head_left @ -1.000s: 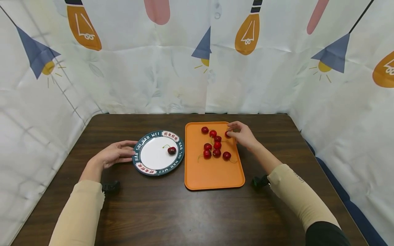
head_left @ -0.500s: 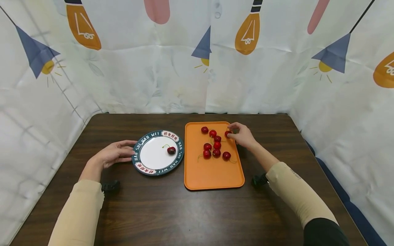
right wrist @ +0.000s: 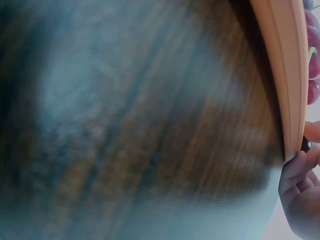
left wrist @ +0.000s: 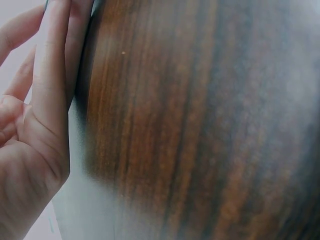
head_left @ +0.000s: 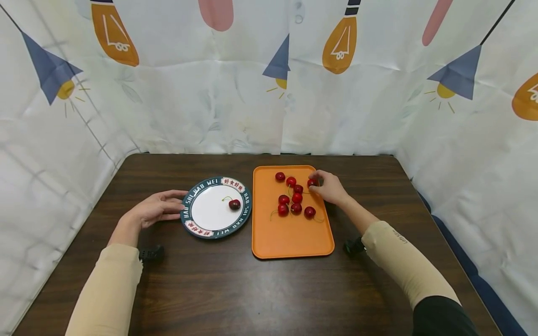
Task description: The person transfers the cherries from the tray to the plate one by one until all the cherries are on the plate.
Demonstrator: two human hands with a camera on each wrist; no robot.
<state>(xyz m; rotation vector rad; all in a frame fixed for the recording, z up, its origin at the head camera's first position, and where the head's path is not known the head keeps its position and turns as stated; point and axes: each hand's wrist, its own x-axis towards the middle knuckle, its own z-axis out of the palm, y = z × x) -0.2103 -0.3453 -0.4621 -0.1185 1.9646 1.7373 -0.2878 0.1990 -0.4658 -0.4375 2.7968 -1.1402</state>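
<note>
My right hand (head_left: 329,187) reaches over the far right corner of the orange tray (head_left: 292,238). Its thumb and fingers pinch a dark red cherry (head_left: 311,182) there. In the right wrist view, only a dark bit of that cherry (right wrist: 306,144) shows between the fingers. Several other cherries lie on the tray, among them a cherry (head_left: 309,213) with its stem toward the right edge. My left hand (head_left: 157,208) rests with extended fingers against the left rim of a round plate (head_left: 189,214). One stemmed cherry (head_left: 234,205) lies on that plate, right of its middle.
Plate and tray stand close side by side on a dark wooden table (head_left: 201,284). A white printed curtain (head_left: 235,107) hangs behind the table and on both sides. Dark wrist devices sit under both forearms, low over the table.
The right hand's fingers have drawn in around the cherry at the tray's far right corner, and its forearm has shifted slightly left. The left hand and the plate stay put.
</note>
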